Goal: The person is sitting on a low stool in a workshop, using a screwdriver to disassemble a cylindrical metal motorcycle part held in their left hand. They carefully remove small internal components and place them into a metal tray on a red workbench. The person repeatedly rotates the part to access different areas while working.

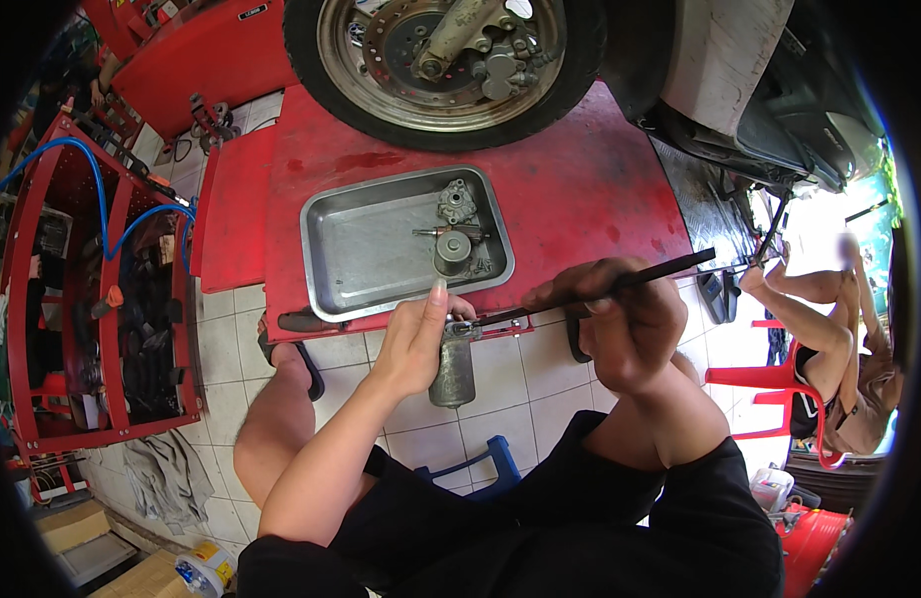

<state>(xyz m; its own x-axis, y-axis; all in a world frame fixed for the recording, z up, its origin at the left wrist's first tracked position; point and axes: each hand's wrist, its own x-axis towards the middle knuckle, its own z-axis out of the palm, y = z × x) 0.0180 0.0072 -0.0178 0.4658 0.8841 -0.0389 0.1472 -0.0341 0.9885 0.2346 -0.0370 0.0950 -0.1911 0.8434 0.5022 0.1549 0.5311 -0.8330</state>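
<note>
My left hand (412, 349) grips a grey cylindrical motor (454, 379) by its upper end, with the thumb pointing up. The motor hangs upright in front of the bench. My right hand (630, 324) is closed round a long, dark, narrow flat bar (674, 266), which looks like a file. Its near end reaches toward the top of the motor; I cannot tell whether they touch. Just beyond stands a metal tray (366, 244), holding a round metal can-shaped part (452, 251), a cast housing (457, 202), a shafted part (442, 231) and several small screws (480, 267).
The tray sits on a red bench (590, 199) under a scooter wheel (435, 125). A red tool rack (97, 299) with a blue hose (107, 214) stands left. Below me is a blue stool (495, 463). At right another person (829, 339) sits by a red chair (769, 404).
</note>
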